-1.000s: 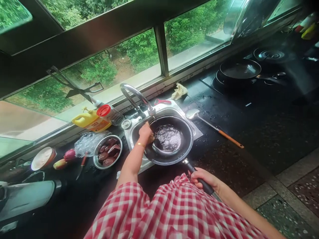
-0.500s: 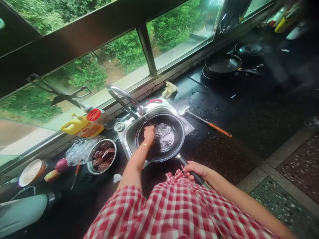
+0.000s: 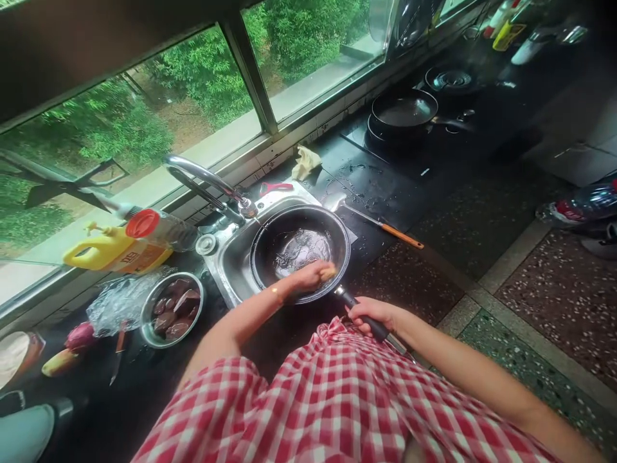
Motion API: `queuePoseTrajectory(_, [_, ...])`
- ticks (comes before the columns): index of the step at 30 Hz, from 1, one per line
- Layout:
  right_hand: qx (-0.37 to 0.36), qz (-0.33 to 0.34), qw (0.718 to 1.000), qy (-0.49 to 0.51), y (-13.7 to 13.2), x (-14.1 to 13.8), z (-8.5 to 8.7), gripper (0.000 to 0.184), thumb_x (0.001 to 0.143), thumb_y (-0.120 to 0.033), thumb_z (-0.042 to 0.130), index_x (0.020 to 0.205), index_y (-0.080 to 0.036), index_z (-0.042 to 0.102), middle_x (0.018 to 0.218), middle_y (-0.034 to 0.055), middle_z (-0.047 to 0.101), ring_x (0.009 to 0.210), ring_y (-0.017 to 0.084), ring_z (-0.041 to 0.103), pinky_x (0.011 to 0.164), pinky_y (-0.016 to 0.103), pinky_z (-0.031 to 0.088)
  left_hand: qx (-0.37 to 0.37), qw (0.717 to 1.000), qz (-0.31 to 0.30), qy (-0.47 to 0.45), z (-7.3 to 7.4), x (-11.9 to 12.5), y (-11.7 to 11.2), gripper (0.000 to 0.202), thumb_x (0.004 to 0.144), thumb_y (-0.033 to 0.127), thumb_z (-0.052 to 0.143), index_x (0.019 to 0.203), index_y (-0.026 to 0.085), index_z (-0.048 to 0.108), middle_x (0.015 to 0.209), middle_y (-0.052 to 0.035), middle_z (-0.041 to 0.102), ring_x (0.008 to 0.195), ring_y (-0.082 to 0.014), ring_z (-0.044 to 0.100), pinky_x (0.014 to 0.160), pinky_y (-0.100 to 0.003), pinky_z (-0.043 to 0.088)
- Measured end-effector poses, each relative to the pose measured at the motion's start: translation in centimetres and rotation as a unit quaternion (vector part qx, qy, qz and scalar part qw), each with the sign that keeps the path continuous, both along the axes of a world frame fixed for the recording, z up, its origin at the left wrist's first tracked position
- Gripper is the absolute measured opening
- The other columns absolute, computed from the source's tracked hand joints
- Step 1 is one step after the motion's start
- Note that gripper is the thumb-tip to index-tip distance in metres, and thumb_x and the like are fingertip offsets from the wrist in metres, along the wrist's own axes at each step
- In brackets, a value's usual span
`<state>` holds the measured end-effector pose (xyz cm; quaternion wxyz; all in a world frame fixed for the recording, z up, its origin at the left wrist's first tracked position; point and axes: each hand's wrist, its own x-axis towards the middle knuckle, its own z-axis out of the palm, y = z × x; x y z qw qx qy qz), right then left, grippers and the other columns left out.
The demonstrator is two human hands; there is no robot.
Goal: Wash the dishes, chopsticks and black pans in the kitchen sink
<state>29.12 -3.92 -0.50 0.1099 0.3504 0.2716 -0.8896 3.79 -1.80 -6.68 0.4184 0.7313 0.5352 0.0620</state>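
The black frying pan (image 3: 289, 247) lies in the steel sink (image 3: 230, 267), its wet bottom glinting; its handle (image 3: 359, 310) juts out past the sink's near right corner. The left hand (image 3: 306, 278), a thin bangle on its wrist, reaches into the pan at the sink's near rim; it is clenched about a yellowish scouring pad (image 3: 328, 272), which presses on the pan's inner wall. The right hand (image 3: 373, 315) is wrapped tight round the handle, just outside the sink's near right corner.

The curved tap (image 3: 202, 177) rises at the sink's far left side and arches over it, its spout above the pan's far edge; a round metal plug (image 3: 208, 244) rests on the sink's left rim. A red object (image 3: 274, 188) lies on the sink's far rim; I cannot tell what it is. On the dark desk (image 3: 434, 212), right of the sink, lies a metal spatula (image 3: 373, 222) with an orange grip; a crumpled pale cloth (image 3: 305, 161) sits beyond the sink's far right corner. Farther right of the sink, well apart, a second dark pan (image 3: 403, 109) stands on the hob. Left of the sink lie a yellow oil jug (image 3: 108, 252) and a red-capped bottle (image 3: 157, 228); nearer the person on that side stands a steel bowl (image 3: 172, 308) of dark reddish pieces, crumpled plastic wrap (image 3: 113, 301) just beside it.
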Motion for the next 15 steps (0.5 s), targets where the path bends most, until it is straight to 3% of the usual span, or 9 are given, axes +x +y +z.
queuePoseTrajectory(2, [0.003,-0.012,1.000,0.013,-0.2,0.2,-0.1,0.023,0.064,-0.020,0.059,0.074,-0.020,0.039,0.048,-0.0079,0.049,0.034,0.005,0.042,0.037,0.015,0.037,-0.053,0.992,-0.037,0.104,1.2,-4.3,-2.1,0.039,0.070,0.004,0.054,0.098,0.026,0.069,0.093,-0.0017,0.058,0.083,-0.0146,0.058,0.081,-0.025,0.046])
queuePoseTrajectory(3, [0.003,-0.014,1.000,0.018,-0.2,0.2,-0.1,0.023,0.065,-0.021,0.059,0.075,-0.020,0.039,0.048,-0.0080,0.049,0.034,0.005,0.042,0.038,0.016,0.037,-0.051,0.981,-0.013,0.184,1.8,-6.4,-2.4,0.031,0.070,0.008,0.059,0.093,0.027,0.070,0.091,-0.0024,0.057,0.080,-0.0155,0.058,0.078,-0.025,0.046])
queuePoseTrajectory(5, [0.002,-0.006,1.000,0.023,-0.4,0.2,-0.1,0.023,0.065,-0.021,0.059,0.075,-0.020,0.039,0.048,-0.0084,0.049,0.034,0.005,0.042,0.038,0.016,0.037,-0.015,0.952,0.059,0.299,2.5,-9.5,-1.3,0.025,0.074,0.015,0.062,0.096,0.025,0.070,0.099,-0.0069,0.055,0.087,-0.0201,0.058,0.079,-0.029,0.046])
queuePoseTrajectory(7, [-0.006,0.010,1.000,0.019,-0.4,0.1,-0.1,0.023,0.065,-0.020,0.059,0.075,-0.020,0.038,0.048,-0.0085,0.049,0.033,0.005,0.041,0.038,0.016,0.037,0.040,0.927,0.128,0.351,2.5,-10.4,1.6,0.025,0.083,0.019,0.054,0.104,0.023,0.067,0.110,-0.0115,0.051,0.099,-0.0249,0.054,0.082,-0.032,0.045])
queuePoseTrajectory(9, [-0.017,0.020,1.000,0.012,-0.4,0.1,-0.1,0.024,0.065,-0.019,0.059,0.074,-0.020,0.037,0.047,-0.0084,0.049,0.033,0.004,0.041,0.038,0.015,0.037,0.085,0.917,0.171,0.349,1.6,-9.0,5.0,0.028,0.088,0.019,0.046,0.109,0.023,0.064,0.116,-0.0132,0.048,0.107,-0.0267,0.050,0.084,-0.034,0.044])
queuePoseTrajectory(11, [-0.027,0.018,0.999,0.005,-0.3,0.0,0.0,0.025,0.065,-0.018,0.060,0.074,-0.020,0.036,0.048,-0.0084,0.049,0.034,0.004,0.041,0.039,0.015,0.036,0.110,0.926,0.176,0.315,0.6,-6.1,7.5,0.030,0.089,0.020,0.045,0.113,0.023,0.062,0.117,-0.0130,0.048,0.107,-0.0265,0.049,0.086,-0.034,0.044])
queuePoseTrajectory(13, [-0.041,0.009,0.999,0.010,-0.3,0.0,0.1,0.027,0.066,-0.020,0.062,0.074,-0.020,0.037,0.049,-0.0083,0.049,0.035,0.005,0.043,0.039,0.016,0.037,0.128,0.946,0.137,0.263,-0.3,-2.7,8.2,0.031,0.087,0.018,0.047,0.115,0.022,0.061,0.114,-0.0122,0.049,0.105,-0.0252,0.049,0.088,-0.035,0.043])
queuePoseTrajectory(15, [-0.063,-0.008,0.998,0.028,-0.3,0.0,0.1,0.027,0.066,-0.023,0.064,0.075,-0.020,0.038,0.050,-0.0077,0.050,0.037,0.006,0.046,0.040,0.017,0.039,0.141,0.966,0.077,0.203,-0.8,0.3,6.9,0.030,0.086,0.016,0.047,0.113,0.020,0.061,0.106,-0.0111,0.052,0.101,-0.0233,0.049,0.089,-0.036,0.042])
